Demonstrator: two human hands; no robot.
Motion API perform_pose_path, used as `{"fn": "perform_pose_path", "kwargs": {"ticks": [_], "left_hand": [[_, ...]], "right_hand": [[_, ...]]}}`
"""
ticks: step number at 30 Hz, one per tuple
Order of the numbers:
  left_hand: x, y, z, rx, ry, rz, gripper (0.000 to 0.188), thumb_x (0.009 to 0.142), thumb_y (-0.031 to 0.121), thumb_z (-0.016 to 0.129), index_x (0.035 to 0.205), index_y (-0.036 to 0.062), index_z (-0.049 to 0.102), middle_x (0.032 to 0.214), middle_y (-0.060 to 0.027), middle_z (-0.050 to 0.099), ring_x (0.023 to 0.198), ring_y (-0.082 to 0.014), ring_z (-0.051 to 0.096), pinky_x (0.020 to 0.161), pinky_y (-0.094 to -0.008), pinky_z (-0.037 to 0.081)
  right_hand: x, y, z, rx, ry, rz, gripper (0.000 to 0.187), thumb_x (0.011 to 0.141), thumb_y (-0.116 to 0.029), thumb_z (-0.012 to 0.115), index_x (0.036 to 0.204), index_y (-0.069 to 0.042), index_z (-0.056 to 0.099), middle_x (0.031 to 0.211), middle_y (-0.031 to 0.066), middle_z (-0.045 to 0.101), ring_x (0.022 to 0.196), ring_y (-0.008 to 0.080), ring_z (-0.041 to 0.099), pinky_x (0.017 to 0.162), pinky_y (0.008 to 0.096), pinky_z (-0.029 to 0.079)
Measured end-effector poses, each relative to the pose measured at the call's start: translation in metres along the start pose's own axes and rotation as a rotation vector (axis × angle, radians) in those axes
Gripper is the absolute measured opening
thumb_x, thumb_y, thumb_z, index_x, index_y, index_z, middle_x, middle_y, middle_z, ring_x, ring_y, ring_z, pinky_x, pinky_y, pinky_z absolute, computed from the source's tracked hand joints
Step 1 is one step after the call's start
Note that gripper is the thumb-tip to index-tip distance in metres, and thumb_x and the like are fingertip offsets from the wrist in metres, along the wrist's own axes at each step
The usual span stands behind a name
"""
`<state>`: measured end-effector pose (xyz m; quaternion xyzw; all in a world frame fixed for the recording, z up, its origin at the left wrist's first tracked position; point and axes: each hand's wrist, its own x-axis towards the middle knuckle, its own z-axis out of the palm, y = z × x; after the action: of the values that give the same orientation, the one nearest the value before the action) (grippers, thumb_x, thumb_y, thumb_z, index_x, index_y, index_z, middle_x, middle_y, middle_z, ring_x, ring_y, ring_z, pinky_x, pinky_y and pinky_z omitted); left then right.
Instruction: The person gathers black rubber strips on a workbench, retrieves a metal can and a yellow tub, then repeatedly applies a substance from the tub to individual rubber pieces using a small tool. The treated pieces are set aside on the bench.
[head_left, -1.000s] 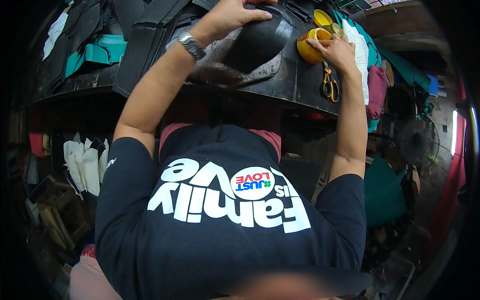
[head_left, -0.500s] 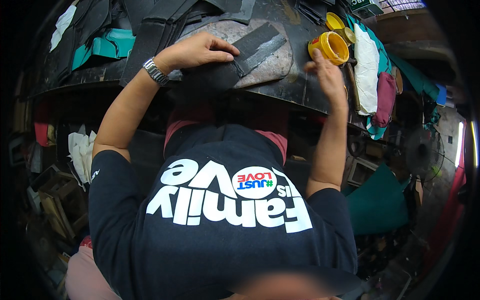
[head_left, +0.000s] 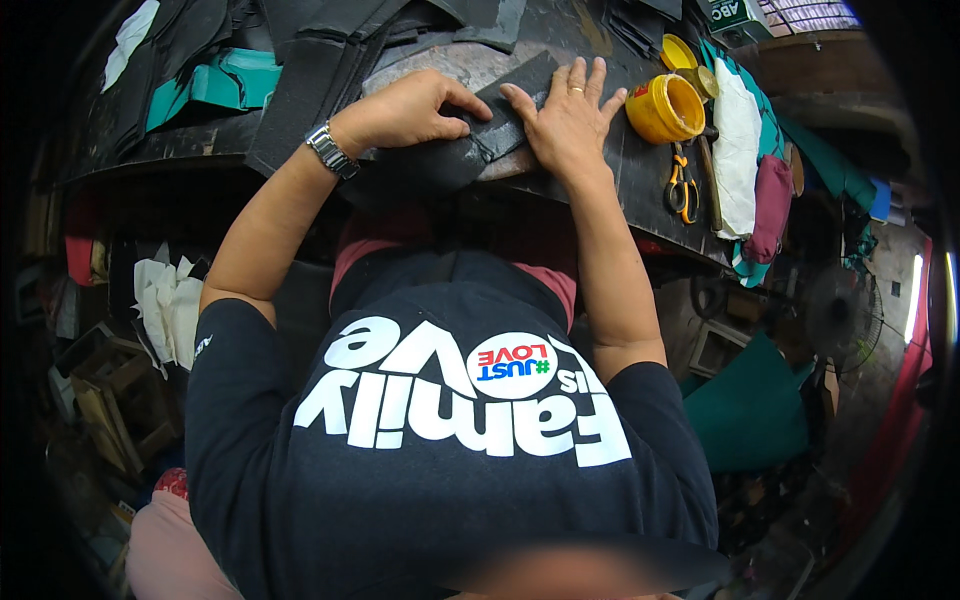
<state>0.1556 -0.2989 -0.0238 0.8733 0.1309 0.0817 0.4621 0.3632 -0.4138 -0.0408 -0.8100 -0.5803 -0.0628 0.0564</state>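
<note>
Brings R hand [head_left: 572,125] over from beside open yellow tub [head_left: 660,112] to black sheet [head_left: 530,78] on slab [head_left: 468,62], lays it flat w/ fingers spread, gripping nothing, curls L hand [head_left: 400,112] at sheet, can't tell if pinching, has overlap apparently laid, bond unclear.

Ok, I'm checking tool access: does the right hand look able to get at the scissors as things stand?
Probably yes: the right hand seems to grip nothing, and nothing visible blocks its way across the table to the scissors.
</note>
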Motion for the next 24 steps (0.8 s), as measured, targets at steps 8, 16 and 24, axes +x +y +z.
{"fn": "perform_pose_path", "kwargs": {"ticks": [8,16,24], "left_hand": [[-0.001,0.0,0.0,0.06,0.02,0.035,0.034,0.084,0.01,0.07,0.117,0.0063,0.073,0.107,-0.0153,0.073,0.099,-0.0278,0.069,0.092,-0.0348,0.052],[-0.02,0.036,-0.014,0.047,0.18,0.11,0.04,0.086,-0.002,0.062,0.125,0.0075,0.068,0.113,-0.0111,0.067,0.109,-0.0261,0.064,0.1,-0.0358,0.048],[0.064,0.034,-0.126,0.162,0.632,0.417,0.053,0.088,0.001,0.059,0.141,-0.0011,0.053,0.132,-0.0131,0.064,0.123,-0.024,0.058,0.108,-0.0345,0.043]], "right_hand": [[0.027,-0.018,0.012,0.104,0.015,-0.071,0.098,0.094,-0.075,0.038,0.149,0.006,0.04,0.161,0.0247,0.029,0.154,0.0404,0.01,0.117,0.0684,0.003],[0.028,0.04,-0.008,0.867,0.422,0.062,0.076,0.102,-0.057,0.046,0.151,0.001,0.038,0.157,0.0251,0.035,0.147,0.0397,0.031,0.119,0.051,0.024],[-0.01,0.039,0.015,1.174,0.439,0.151,0.066,0.101,-0.035,0.061,0.155,-0.006,0.034,0.14,0.0191,0.047,0.11,0.0227,0.056,0.103,0.0391,0.044]]}}
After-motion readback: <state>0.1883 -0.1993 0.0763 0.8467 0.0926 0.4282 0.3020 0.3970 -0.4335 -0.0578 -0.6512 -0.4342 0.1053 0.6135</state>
